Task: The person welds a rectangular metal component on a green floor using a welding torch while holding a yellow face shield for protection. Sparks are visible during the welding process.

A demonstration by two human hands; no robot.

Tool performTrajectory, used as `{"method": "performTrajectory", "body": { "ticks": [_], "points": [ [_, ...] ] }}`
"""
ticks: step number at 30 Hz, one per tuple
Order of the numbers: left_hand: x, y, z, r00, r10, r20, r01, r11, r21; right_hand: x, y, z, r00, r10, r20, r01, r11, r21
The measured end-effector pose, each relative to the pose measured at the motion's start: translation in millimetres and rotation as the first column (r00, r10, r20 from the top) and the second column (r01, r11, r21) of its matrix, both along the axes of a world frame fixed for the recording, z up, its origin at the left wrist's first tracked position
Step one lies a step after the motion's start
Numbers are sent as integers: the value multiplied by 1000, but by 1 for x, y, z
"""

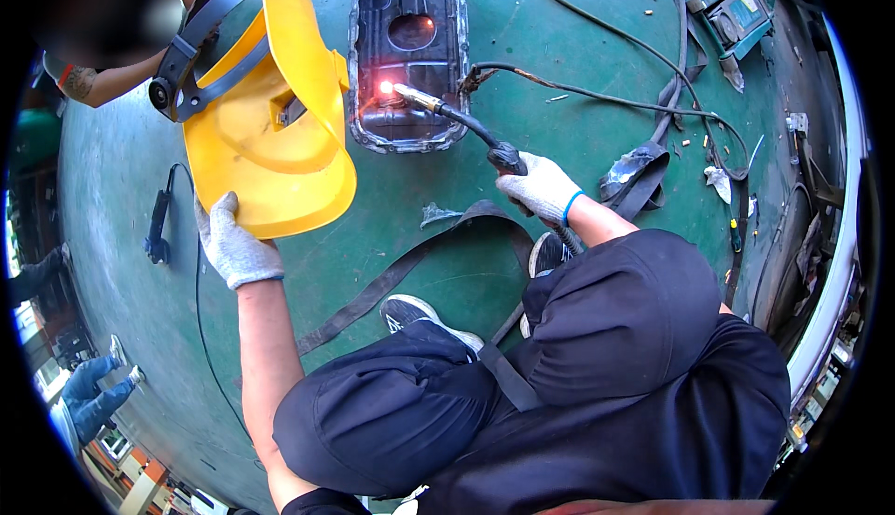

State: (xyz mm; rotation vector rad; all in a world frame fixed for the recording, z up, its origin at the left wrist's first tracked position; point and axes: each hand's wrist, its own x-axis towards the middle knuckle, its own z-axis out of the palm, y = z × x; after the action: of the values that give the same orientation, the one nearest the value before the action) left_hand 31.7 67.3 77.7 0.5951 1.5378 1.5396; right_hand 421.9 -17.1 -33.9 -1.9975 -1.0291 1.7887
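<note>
Squatting over a green floor [522, 40], the person works on a dark metal pan [407, 49] that lies open side up just beyond their knees. The right hand [541, 189], in a white knit glove with a blue cuff, is clenched round the handle of a welding torch [466, 123]; its brass nozzle slants down toward the near end of the pan, where a bright pink-white glow [385, 87] sits at the tip, touching or all but touching the metal (the glare makes it hard to tell which). A black hose runs from the torch handle back under the right wrist.

The left hand [233, 245], also in a white glove, has its grip closed on the lower edge of a yellow welding face shield [270, 123], held up just left of the pan with its hollow inner side and black headband turned toward the camera. Another person's bare forearm [112, 77] shows beyond the shield, farther left of the pan.

Right of the pan, black cables [634, 100] curve across the floor toward a small green machine [741, 12] at the far right. Nearer than the pan, a dark flat strap [401, 268] lies across the floor beside the person's black shoes [415, 315], and a crumpled scrap of metal [629, 175] rests to the pan's lower right.
</note>
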Motion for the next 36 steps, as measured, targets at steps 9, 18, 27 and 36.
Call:
{"method": "performTrajectory", "body": {
  "ticks": [9, 18, 27, 36],
  "points": [
    [11, -6, -21, 979, -139, -146, 155, 982, 107, -4, 1, 7, 1000, -23, 10, 24, 999, -31],
    [33, -14, -17, 889, -390, -240, 428, 894, 133, -4, -1, -4, 999, -44, -33, 43, 999, -27],
    [26, -7, -16, 930, -296, -219, 329, 935, 131, 1, -2, -5, 998, -31, -46, 30, 999, -17],
    [4, 7, 5, 996, 20, -91, -11, 995, 103, 1, -1, 1, 1000, -14, -9, 14, 1000, -4]
  ]
}}
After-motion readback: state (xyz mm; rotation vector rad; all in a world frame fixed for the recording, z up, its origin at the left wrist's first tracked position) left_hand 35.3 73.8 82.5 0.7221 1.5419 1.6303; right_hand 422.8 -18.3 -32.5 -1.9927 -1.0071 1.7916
